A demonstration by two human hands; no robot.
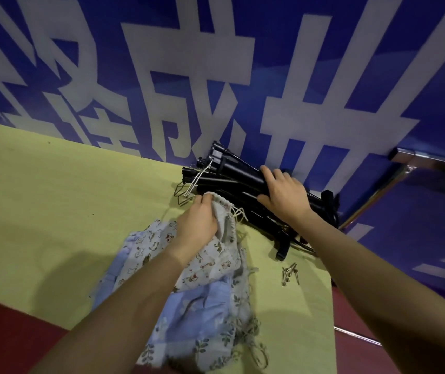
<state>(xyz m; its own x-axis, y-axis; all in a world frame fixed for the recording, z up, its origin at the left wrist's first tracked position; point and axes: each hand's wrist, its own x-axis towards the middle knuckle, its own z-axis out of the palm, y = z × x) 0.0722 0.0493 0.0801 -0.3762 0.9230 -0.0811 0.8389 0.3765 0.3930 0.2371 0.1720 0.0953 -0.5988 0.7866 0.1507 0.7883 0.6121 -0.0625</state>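
While on hangers [232, 171] (black), right hand [283, 193].

- Patterned drawstring garment [216, 263]: crumpled, lower centre of the frame, waistband lifted.
- Black hangers [232, 174]: stacked in a pile, centre right against the wall.

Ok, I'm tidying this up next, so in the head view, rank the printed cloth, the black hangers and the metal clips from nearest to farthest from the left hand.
1. The printed cloth: gripped by the left hand itself.
2. The black hangers: just beyond it, by the wall.
3. The metal clips: farther off to its right.
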